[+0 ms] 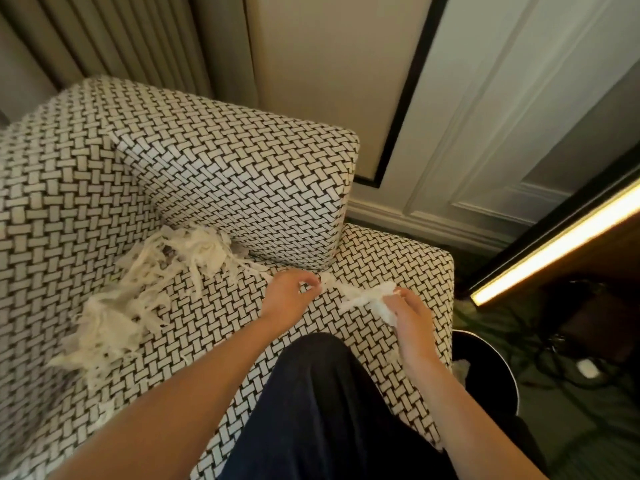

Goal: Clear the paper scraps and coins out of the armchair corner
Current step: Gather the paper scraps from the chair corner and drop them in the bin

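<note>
A big pile of white paper scraps (145, 282) lay in the back corner of the armchair (242, 168), where the seat met the back and the arm. The 2 hands were out past the pile, nearer the front of the seat. The right hand (414, 320) gripped a soft bunch of paper (370, 297). The left hand (287, 296) had curled fingers and pinched the thin end of that same bunch (it looked a bit blurry). A dark knee (322, 375) rested on the seat. A black bin (491, 375) stood just beside the chair.
</note>
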`<state>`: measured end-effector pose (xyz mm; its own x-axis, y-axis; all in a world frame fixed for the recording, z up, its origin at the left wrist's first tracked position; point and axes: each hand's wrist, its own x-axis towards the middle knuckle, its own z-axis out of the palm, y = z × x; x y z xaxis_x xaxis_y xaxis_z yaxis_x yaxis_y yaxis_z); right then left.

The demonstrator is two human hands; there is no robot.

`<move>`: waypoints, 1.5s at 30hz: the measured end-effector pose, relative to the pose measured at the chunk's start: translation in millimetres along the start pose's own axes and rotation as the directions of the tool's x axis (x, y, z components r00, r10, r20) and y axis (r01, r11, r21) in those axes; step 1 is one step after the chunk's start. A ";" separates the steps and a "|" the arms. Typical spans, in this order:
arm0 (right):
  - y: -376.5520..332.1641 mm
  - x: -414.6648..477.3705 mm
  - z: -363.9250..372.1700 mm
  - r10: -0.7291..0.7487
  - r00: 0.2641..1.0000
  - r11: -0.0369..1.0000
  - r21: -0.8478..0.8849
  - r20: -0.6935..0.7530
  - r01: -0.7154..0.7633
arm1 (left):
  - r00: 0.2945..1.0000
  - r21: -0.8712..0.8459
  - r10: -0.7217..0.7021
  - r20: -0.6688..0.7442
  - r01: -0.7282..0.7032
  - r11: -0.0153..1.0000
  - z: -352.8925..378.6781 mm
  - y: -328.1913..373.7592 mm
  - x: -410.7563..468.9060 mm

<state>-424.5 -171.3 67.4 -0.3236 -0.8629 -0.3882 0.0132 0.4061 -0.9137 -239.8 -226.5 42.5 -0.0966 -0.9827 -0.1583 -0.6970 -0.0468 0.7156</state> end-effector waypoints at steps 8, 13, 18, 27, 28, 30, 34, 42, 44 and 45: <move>-2.0 -16.2 -101.6 -0.017 0.998 0.997 0.069 -0.065 0.022 | 0.943 -0.087 0.208 0.262 -0.191 0.978 33.3 88.3 -12.4; 18.0 -19.3 -167.0 0.019 0.988 0.995 -0.091 -0.153 -0.034 | 0.885 -0.058 0.276 0.376 -0.275 0.960 80.7 131.9 -19.8; 50.3 -15.7 -208.6 0.140 0.958 0.975 -0.135 -0.250 -0.178 | 0.856 -0.056 0.268 0.442 -0.272 0.961 128.7 154.3 -25.7; 79.1 4.4 -230.3 0.475 0.852 0.880 0.097 -0.221 -0.465 | 0.818 -0.022 0.234 0.525 -0.262 0.965 176.9 188.3 -37.2; 79.0 5.9 -231.8 0.494 0.846 0.869 0.155 -0.201 -0.471 | 0.809 -0.028 0.221 0.544 -0.246 0.969 179.2 190.5 -37.9; 75.9 7.2 -233.4 0.519 0.839 0.846 0.238 -0.162 -0.477 | 0.783 -0.029 0.179 0.596 -0.202 0.979 180.7 193.4 -39.2; 67.3 4.4 -234.6 0.520 0.849 0.828 0.300 -0.093 -0.474 | 0.765 -0.044 0.135 0.630 -0.138 0.989 176.1 193.7 -39.3; 43.3 -9.3 -222.7 0.431 0.902 0.876 0.246 -0.009 -0.416 | 0.798 -0.092 0.180 0.576 -0.155 0.984 125.0 175.8 -30.3; 31.8 -10.2 -211.8 0.401 0.916 0.898 0.210 -0.028 -0.387 | 0.816 -0.092 0.189 0.546 -0.166 0.982 108.8 168.8 -25.9; 25.8 -11.3 -203.7 0.378 0.925 0.910 0.200 -0.040 -0.363 | 0.831 -0.091 0.188 0.524 -0.165 0.982 98.4 163.3 -24.7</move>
<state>-613.2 -89.8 72.7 -0.3324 -0.6325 -0.6997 0.3185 0.6230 -0.7145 -421.1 -192.2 96.3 -0.5834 -0.7314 -0.3532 -0.6037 0.0996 0.7910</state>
